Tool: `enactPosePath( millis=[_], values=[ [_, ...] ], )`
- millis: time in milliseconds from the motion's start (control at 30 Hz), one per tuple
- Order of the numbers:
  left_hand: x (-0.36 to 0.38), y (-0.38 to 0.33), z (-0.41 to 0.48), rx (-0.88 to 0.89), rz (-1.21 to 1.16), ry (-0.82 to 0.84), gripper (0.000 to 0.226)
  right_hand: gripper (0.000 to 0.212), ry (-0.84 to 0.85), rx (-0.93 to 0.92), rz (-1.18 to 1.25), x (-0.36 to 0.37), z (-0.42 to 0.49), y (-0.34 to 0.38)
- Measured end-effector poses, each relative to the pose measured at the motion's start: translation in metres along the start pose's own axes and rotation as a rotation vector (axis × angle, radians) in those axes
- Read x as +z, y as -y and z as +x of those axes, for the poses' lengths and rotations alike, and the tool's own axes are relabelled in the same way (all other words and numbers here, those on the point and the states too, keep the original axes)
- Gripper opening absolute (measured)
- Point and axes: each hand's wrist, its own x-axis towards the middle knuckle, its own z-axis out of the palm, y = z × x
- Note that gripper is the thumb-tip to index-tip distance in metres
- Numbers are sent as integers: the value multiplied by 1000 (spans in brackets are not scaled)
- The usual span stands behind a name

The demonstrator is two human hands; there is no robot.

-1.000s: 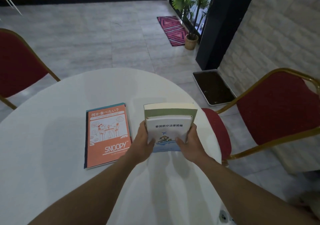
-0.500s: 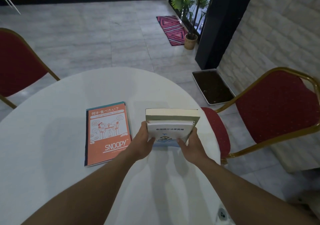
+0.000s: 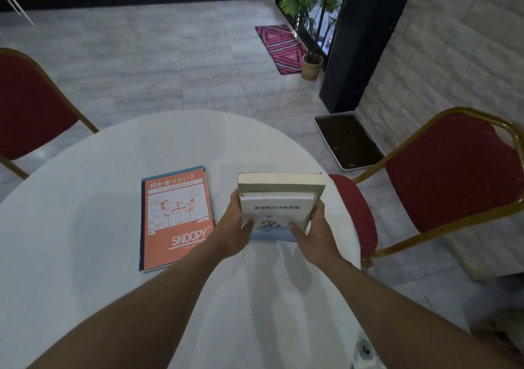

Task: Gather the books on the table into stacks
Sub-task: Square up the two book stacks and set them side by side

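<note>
From the head camera, I have both hands on the small stack in front of me: my left hand (image 3: 232, 226) is clamped along its left edge and my right hand (image 3: 313, 226) along its right edge, thumbs lying on the cover of the white book (image 3: 273, 212) on top. Under it sits a thicker green-covered book (image 3: 280, 182), whose far end juts out beyond my fingertips, so I judge that I am gripping from both sides to square the two edges and keep the top one from sliding. The stack looks tilted up slightly at my end, though I cannot tell whether its far edge rests on the table (image 3: 85, 198). Just beside my left hand, flat on the table, lies the orange Snoopy book (image 3: 175, 215) with a blue edge showing beneath it, apparently a second stack, which needs no hand to hold it.
</note>
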Motion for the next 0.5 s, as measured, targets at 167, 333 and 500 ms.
enactPosePath(
  millis=[167, 333, 500],
  values=[
    [0, -5, 2, -37, -22, -11, 64, 55, -37, -19, -1, -1, 0, 1],
    [-2, -9, 7, -13, -4, -11, 62, 54, -37, -38, 1, -6, -2, 5],
    [2, -6, 4, -43, -11, 5, 65, 57, -36, -21, -20, -3, -4, 4]
  ],
)
